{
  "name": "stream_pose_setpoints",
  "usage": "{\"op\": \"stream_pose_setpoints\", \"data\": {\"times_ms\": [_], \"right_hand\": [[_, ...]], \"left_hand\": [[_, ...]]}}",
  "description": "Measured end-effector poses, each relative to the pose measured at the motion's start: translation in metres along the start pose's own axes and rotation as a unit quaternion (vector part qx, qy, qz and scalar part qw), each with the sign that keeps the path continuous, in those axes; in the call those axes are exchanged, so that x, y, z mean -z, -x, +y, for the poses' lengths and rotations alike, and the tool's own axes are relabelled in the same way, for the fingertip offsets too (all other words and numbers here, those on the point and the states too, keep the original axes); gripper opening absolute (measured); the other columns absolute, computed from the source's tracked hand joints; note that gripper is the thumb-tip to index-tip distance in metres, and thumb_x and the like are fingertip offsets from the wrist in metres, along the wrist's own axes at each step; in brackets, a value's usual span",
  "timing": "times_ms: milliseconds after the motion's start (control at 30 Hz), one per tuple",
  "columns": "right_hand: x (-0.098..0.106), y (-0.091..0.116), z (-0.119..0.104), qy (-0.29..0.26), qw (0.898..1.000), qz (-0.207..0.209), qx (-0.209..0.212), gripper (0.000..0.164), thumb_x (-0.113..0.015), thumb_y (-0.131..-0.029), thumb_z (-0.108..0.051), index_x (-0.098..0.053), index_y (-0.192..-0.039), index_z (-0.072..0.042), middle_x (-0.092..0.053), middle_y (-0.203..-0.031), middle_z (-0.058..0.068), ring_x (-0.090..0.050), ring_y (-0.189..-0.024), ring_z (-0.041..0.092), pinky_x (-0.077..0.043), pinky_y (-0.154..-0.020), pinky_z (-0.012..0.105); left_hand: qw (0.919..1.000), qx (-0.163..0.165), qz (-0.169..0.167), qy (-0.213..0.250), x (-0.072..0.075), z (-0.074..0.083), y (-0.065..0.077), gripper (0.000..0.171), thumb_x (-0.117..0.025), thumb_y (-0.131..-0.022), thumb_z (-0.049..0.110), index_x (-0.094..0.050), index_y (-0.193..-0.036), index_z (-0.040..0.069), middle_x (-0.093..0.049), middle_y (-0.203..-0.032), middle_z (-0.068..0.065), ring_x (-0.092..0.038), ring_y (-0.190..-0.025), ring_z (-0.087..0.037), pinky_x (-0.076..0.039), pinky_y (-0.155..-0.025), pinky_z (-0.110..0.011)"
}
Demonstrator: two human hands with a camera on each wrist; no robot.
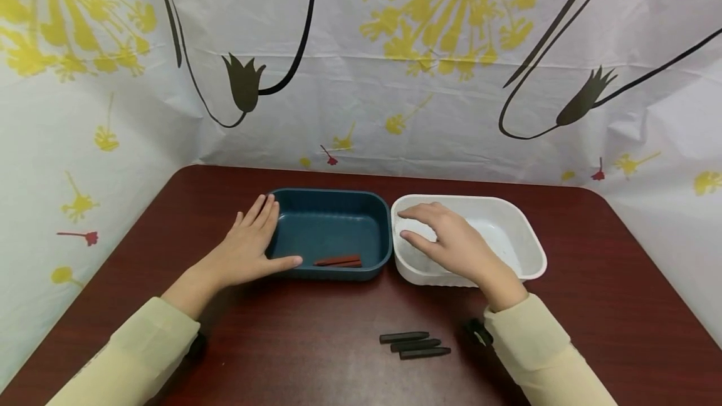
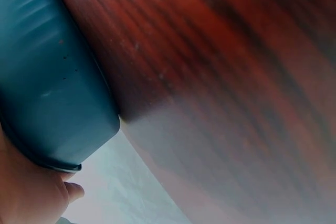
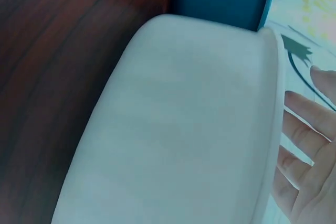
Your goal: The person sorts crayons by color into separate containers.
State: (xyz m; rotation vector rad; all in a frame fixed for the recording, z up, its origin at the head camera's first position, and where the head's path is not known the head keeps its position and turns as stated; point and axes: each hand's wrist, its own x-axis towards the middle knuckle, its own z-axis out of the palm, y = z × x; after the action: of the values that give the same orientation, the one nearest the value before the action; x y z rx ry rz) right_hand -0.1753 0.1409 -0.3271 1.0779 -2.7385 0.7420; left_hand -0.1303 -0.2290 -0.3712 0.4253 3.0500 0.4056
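A dark blue plastic tray (image 1: pixel 327 230) and a white plastic tray (image 1: pixel 510 230) stand side by side on the table. My left hand (image 1: pixel 248 249) rests on the blue tray's left end, fingers straight, thumb along the front rim. Over the left part of the white tray hovers my right hand (image 1: pixel 451 240), its fingers apart and slightly bent around nothing. Inside the blue tray, by the front wall, lie reddish-brown crayons (image 1: pixel 341 261). Three black crayons (image 1: pixel 417 344) lie together on the table in front. The right wrist view shows spread fingers beyond the white tray's outer wall (image 3: pixel 178 119).
The dark reddish wood table (image 1: pixel 316 343) has its far edge just behind the trays. Behind it and along the sides hangs a white sheet (image 1: pixel 338 36) with yellow flowers and dark stems.
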Motion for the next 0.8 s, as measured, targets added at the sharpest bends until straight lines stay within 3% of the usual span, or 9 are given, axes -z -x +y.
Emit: {"op": "stream_pose_setpoints", "data": {"times_ms": [433, 567, 800], "right_hand": [[0.029, 0.047, 0.037, 0.055, 0.997, 0.033, -0.046, 0.065, -0.065, -0.096, -0.037, -0.043, -0.151, -0.012, -0.047, -0.153, 0.012, -0.040, -0.143, 0.037, -0.035, -0.110, 0.059], [0.040, 0.059, 0.049, 0.066, 0.995, 0.030, -0.068, 0.073, -0.063, -0.097, -0.041, -0.031, -0.158, -0.017, -0.036, -0.160, 0.011, -0.026, -0.151, 0.033, -0.032, -0.110, 0.063], [0.054, 0.074, 0.070, 0.098, 0.992, 0.030, -0.080, 0.080, -0.060, -0.098, -0.041, -0.018, -0.160, -0.016, -0.020, -0.167, 0.007, -0.007, -0.157, 0.024, -0.018, -0.118, 0.065]], "left_hand": [[1.0000, 0.000, 0.001, 0.002, 0.001, 0.002, 0.000, 0.117, -0.058, -0.084, 0.073, -0.011, -0.157, -0.004, -0.002, -0.167, -0.018, 0.002, -0.155, -0.039, -0.009, -0.117, -0.070], [1.0000, 0.000, 0.003, 0.001, 0.002, 0.002, 0.000, 0.116, -0.058, -0.084, 0.073, -0.012, -0.157, -0.005, -0.003, -0.167, -0.019, 0.001, -0.155, -0.040, -0.009, -0.117, -0.071], [1.0000, 0.000, 0.002, 0.000, 0.002, 0.001, 0.001, 0.116, -0.058, -0.084, 0.073, -0.011, -0.157, -0.004, -0.002, -0.167, -0.018, 0.002, -0.155, -0.039, -0.009, -0.118, -0.070]]}}
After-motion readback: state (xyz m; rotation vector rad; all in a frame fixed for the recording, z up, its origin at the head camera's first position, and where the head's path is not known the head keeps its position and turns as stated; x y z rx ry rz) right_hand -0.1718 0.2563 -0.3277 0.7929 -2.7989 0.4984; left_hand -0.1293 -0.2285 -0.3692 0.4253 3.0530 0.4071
